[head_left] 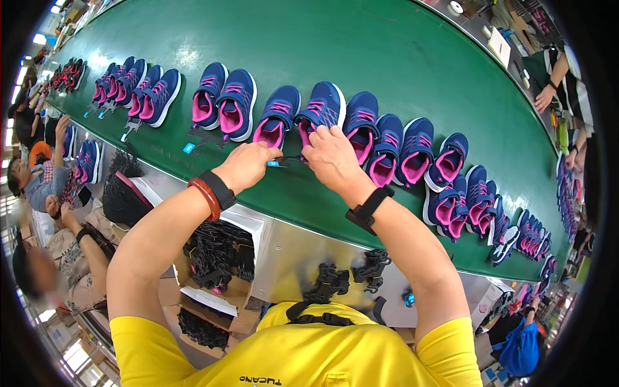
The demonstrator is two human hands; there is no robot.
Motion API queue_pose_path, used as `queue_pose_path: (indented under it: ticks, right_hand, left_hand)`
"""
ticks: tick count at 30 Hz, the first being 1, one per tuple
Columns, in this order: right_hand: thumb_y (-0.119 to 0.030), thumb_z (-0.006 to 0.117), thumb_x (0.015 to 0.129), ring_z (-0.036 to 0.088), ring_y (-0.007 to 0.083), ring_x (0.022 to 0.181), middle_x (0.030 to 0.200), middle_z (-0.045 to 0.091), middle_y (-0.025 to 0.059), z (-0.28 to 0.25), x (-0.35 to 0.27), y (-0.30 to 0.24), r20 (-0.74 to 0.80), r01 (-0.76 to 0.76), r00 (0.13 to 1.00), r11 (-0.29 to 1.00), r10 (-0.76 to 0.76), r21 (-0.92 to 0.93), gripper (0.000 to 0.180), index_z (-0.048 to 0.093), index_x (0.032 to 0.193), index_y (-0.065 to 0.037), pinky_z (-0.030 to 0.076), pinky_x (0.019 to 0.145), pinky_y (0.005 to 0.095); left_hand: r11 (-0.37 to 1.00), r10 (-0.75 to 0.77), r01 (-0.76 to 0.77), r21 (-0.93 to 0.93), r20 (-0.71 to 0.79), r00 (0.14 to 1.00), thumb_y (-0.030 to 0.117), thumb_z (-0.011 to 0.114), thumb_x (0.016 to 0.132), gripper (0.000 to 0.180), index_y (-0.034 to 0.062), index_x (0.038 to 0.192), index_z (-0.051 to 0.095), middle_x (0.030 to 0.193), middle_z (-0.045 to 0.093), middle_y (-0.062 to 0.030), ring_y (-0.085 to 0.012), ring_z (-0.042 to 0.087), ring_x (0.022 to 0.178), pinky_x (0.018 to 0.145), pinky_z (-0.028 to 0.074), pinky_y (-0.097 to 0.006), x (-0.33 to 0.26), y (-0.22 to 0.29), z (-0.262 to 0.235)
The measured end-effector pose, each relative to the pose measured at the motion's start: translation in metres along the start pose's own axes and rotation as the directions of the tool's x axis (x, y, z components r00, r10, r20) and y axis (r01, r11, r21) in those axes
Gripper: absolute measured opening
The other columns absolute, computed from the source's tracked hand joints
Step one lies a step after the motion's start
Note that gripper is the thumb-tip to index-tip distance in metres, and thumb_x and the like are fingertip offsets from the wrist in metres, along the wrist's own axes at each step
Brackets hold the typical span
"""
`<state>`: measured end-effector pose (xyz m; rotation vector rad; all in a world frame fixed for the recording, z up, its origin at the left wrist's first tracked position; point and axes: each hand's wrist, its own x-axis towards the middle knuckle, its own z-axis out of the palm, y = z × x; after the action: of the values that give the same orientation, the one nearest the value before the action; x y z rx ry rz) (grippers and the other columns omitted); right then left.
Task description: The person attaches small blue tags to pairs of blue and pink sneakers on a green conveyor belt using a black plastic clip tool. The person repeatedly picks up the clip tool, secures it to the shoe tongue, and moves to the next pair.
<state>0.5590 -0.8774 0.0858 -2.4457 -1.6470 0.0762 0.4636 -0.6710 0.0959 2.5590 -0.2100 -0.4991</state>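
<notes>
My left hand (248, 166) is closed at the heel of a navy sneaker (281, 106) with pink laces and lining. It pinches one end of a thin black shoe hanger (293, 158) with a blue size tag (273, 163). Closed on the heel of the neighbouring navy sneaker (325, 103) is my right hand (333, 158), by the hanger's other end. The fingertips partly hide both heels, so how the hanger sits in them cannot be made out. Close beside my right hand stands another navy sneaker (362, 119).
Rows of matching sneakers (235, 106) stand along the green conveyor belt (309, 39), some with hangers. Below its edge, a carton (219, 255) holds many black hangers, and more hanger bundles (329, 282) hang there. Co-workers sit at the left (71, 251); another's hand (545, 98) shows across the belt.
</notes>
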Motion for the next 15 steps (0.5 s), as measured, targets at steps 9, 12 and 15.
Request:
queue_pose_path:
  ticks: [9,12,15]
  right_hand:
    - [-0.007,0.073,0.073,0.053,0.0306,0.102,0.098,0.060,0.0081,-0.027,-0.056,0.011,-0.221,-0.159,0.935,0.886,0.276,0.435,0.024,0.062,0.094,-0.005,0.044,0.087,0.0415]
    - [-0.010,0.073,0.074,0.057,0.0294,0.092,0.093,0.061,0.0095,-0.059,-0.135,0.025,-0.199,-0.320,0.844,0.764,0.498,0.560,0.021,0.062,0.091,-0.005,0.047,0.079,0.0403]
    - [-0.008,0.070,0.081,0.058,0.0181,0.069,0.077,0.060,0.0082,-0.080,-0.234,0.033,-0.010,-0.585,0.641,0.498,0.767,0.640,0.011,0.062,0.085,-0.002,0.047,0.063,0.0300]
  left_hand:
    - [0.993,-0.006,-0.010,0.117,0.135,0.991,-0.014,0.051,0.069,0.074,0.0165,0.137,0.048,0.143,0.041,-0.0221,-0.0418,0.052,0.118,0.094,0.047,-0.044,-0.008,0.024,-0.019]
    - [0.932,0.123,-0.039,0.360,-0.214,0.969,-0.009,0.049,0.074,0.047,0.0102,0.116,0.062,0.124,0.056,-0.0165,-0.0351,0.057,0.110,0.088,0.050,-0.040,-0.005,0.032,-0.022]
    - [0.976,0.134,-0.093,0.196,-0.209,0.969,-0.010,0.052,0.075,0.035,0.0041,0.105,0.064,0.112,0.058,-0.0128,-0.0326,0.059,0.104,0.085,0.050,-0.038,0.005,0.056,-0.013]
